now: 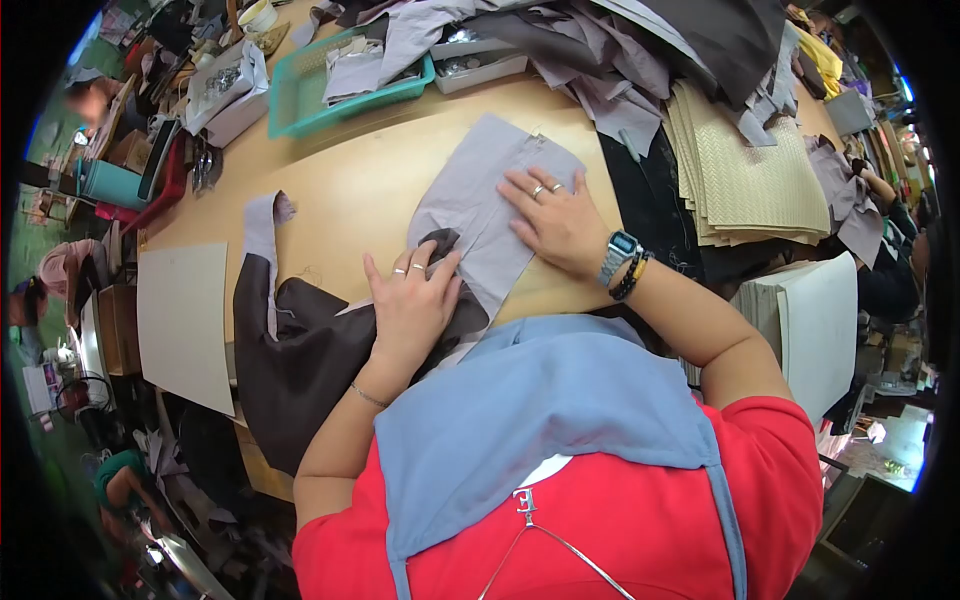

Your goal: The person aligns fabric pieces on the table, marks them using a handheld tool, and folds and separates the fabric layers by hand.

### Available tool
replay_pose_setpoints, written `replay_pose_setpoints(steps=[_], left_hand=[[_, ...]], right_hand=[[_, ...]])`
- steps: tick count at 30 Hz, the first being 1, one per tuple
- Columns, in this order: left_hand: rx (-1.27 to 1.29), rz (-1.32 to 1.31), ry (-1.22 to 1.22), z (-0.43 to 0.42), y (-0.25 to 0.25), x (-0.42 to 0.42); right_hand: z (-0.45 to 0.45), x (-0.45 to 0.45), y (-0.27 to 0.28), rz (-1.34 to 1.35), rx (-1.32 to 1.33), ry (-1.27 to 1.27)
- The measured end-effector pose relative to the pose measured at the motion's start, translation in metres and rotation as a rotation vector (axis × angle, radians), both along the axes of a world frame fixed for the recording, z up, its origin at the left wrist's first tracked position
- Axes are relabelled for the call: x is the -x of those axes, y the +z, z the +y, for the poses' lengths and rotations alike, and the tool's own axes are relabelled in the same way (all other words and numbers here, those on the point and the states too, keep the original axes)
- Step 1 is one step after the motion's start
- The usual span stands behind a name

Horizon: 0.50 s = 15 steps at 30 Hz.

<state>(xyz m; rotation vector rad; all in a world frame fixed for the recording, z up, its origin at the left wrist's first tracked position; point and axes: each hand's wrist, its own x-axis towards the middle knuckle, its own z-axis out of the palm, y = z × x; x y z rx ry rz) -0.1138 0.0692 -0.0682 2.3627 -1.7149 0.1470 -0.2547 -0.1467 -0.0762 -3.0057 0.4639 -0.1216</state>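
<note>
A grey fabric piece (465, 185) lies on the wooden table in front of me, with a small metal clip or pin near its upper right edge. My right hand (560, 222) rests flat on its right side, fingers spread. My left hand (410, 305) presses down at its lower left, fingers apart, where dark brown fabric (300, 350) meets the grey. The dark fabric spreads left and hangs over the table's front edge. A grey strip (262, 225) sticks up from its left end.
A teal tray (300, 92) and white boxes (225, 95) stand at the back. Textured sheets (755, 170) are stacked on the right, near a white stack (815, 325). A white board (185, 315) lies left. Heaped fabric (620, 60) covers the back right.
</note>
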Motion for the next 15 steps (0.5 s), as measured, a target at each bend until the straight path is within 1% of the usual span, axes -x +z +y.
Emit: replay_pose_setpoints(steps=[5, 6, 9, 10, 13, 15], left_hand=[[0.030, 0.005, 0.008, 0.001, -0.004, 0.001], [0.039, 0.004, 0.009, 0.001, -0.005, 0.001], [0.047, -0.020, 0.009, 0.002, -0.008, 0.001], [0.048, -0.029, 0.009, 0.002, -0.009, 0.001], [0.041, -0.039, 0.003, 0.002, -0.008, 0.001], [0.045, -0.041, 0.009, 0.002, -0.008, 0.002]], right_hand=[[-0.045, -0.007, -0.005, 0.028, 0.094, -0.209], [-0.055, -0.007, -0.010, 0.011, 0.081, -0.226], [-0.057, -0.009, -0.014, -0.001, 0.183, -0.219], [-0.048, -0.010, -0.011, -0.014, 0.172, -0.226], [-0.006, -0.004, 0.002, -0.006, 0.007, 0.124], [0.025, 0.005, 0.000, 0.027, -0.080, 0.362]])
